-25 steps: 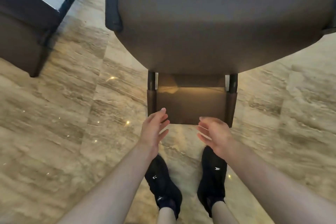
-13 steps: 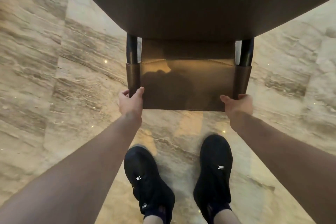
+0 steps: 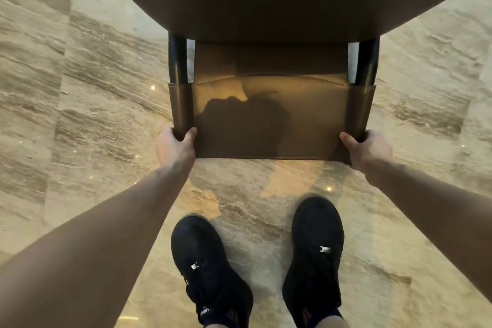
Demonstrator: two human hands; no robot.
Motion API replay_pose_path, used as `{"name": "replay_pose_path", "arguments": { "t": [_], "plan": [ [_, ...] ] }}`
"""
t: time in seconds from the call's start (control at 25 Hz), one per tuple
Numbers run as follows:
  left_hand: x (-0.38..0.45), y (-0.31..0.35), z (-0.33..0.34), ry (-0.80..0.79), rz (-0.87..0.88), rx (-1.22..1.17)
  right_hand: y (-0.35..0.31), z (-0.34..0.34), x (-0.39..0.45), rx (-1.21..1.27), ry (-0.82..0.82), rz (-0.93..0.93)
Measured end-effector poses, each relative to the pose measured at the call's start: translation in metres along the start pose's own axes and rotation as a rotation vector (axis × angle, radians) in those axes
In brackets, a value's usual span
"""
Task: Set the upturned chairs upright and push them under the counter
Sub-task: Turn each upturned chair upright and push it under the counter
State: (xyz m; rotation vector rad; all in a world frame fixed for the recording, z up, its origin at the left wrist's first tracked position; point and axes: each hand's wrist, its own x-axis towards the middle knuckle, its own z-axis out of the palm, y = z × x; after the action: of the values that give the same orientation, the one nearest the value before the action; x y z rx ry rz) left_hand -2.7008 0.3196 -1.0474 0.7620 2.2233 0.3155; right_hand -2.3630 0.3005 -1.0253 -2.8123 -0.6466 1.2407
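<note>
The chair (image 3: 271, 120) stands upright on the floor (image 3: 80, 114) just ahead of the feet — left hand (image 3: 174, 149) and right hand (image 3: 368, 150) each curl round a backrest corner — pushing under the worktop, unseen here, seemingly remains.

the floor (image 3: 93, 104) is polished stone in sandy beige, laid in big slabs with wavy grey-brown veins running across them. it is glossy enough to catch small bright pinpoints of light (image 3: 152, 87), scattered on the left and one near the middle (image 3: 329, 189). a warm golden glow spreads over the slabs in the centre. two black shoes (image 3: 210, 269) stand on it side by side, toes pointing forward, each with a small silver tag on top, the right one (image 3: 315, 250) slightly ahead.
</note>
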Motion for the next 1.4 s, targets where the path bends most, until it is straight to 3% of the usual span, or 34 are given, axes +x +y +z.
{"name": "replay_pose_path", "arguments": {
  "t": [0.28, 0.6, 1.04, 1.24, 1.4],
  "plan": [
    [-0.067, 0.034, -0.043, 0.002, -0.036, 0.017, -0.007, -0.090, -0.049, -0.063, -0.106, 0.034],
    [-0.170, 0.140, -0.193, 0.028, -0.009, 0.075, -0.070, -0.242, -0.180, -0.120, -0.280, 0.045],
    [-0.278, 0.300, -0.392, -0.062, 0.011, 0.221, -0.168, -0.437, -0.346, -0.267, -0.420, -0.009],
    [-0.315, 0.395, -0.461, -0.092, 0.035, 0.170, -0.231, -0.518, -0.398, -0.254, -0.320, -0.068],
    [-0.332, 0.453, -0.488, 0.007, 0.122, 0.160, -0.279, -0.554, -0.417, -0.428, -0.063, -0.346]
  ]
}}
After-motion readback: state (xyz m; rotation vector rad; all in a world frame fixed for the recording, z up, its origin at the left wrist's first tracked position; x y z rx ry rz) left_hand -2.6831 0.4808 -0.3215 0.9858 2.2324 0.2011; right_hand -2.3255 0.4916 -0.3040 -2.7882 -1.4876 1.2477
